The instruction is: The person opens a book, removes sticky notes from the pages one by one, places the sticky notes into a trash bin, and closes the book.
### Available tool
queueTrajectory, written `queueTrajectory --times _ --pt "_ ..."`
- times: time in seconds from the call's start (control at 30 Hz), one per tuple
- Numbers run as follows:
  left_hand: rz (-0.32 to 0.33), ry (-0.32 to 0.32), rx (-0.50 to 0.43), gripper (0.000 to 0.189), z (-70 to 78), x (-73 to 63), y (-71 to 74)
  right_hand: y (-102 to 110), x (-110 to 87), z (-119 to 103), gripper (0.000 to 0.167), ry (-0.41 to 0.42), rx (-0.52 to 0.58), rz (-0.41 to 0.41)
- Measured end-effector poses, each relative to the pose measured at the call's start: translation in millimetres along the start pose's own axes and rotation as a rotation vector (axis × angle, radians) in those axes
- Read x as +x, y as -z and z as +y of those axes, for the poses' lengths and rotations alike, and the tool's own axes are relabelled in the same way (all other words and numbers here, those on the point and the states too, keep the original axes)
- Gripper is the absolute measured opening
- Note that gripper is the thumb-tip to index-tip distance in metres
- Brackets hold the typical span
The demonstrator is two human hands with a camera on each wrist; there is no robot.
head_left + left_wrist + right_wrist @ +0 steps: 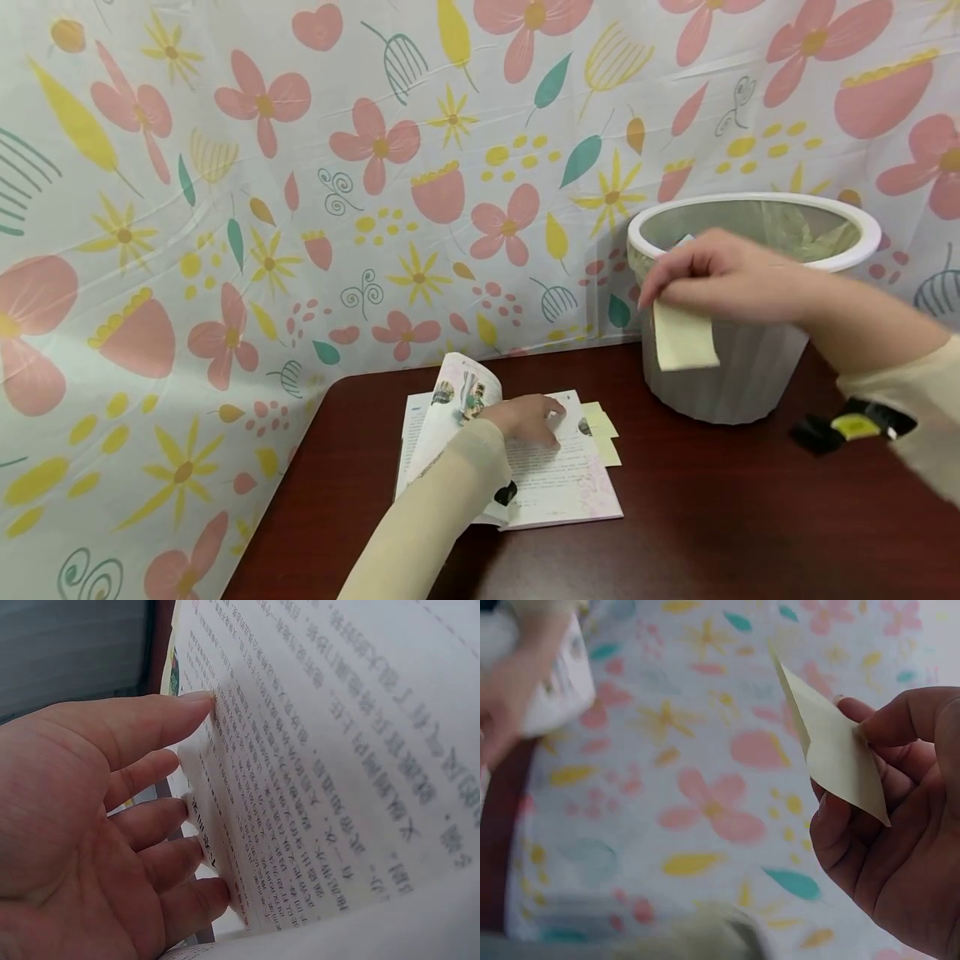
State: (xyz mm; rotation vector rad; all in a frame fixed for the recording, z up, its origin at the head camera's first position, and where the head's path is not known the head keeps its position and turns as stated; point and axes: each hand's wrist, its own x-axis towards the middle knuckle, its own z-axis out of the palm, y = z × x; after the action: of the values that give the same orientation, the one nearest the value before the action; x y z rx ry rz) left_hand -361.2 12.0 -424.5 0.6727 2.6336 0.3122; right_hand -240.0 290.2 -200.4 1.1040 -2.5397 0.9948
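An open book (562, 479) lies on the dark table, its left-hand pages lifted and curling. My left hand (528, 419) rests on the right page; in the left wrist view its fingertips (196, 701) touch the printed paper with the fingers loosely bent. Yellow sticky notes (600, 423) stick out from the book's right edge. In front of the bin's near rim my right hand (723, 279) pinches a pale yellow sticky note (684, 337) that hangs down. The right wrist view shows this note (840, 757) held between thumb and fingers.
A grey bin (720, 375) with a white rim and a plastic liner stands at the back right of the table (705, 525). Something light blue shows inside it. A flower-patterned cloth (285, 208) hangs behind the table and along its left.
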Motion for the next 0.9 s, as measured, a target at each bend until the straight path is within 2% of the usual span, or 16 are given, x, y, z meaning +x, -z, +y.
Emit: queueTrajectory --times 0.13,0.2,0.47,0.67,0.9 --pt "-0.001 -0.009 0.001 0.064 -2.1 -1.8 1.0 43 20.7 -2 0.022 -0.170 0.005 0.107" --pt "-0.005 -0.010 -0.012 0.064 -3.8 -1.8 1.2 63 30.3 -1 0.021 -0.224 0.021 0.165" --pt "-0.004 -0.019 -0.053 0.063 -8.6 1.0 -1.3 129 61.4 24 0.025 -0.341 0.049 0.330" --pt "-0.001 -0.020 -0.021 0.064 -7.2 1.5 -0.4 153 68.5 54 0.030 -0.496 0.038 0.417" --pt "-0.012 -0.022 -0.005 0.064 -5.7 1.5 -1.6 162 57.3 88 0.031 -0.651 0.093 0.485"
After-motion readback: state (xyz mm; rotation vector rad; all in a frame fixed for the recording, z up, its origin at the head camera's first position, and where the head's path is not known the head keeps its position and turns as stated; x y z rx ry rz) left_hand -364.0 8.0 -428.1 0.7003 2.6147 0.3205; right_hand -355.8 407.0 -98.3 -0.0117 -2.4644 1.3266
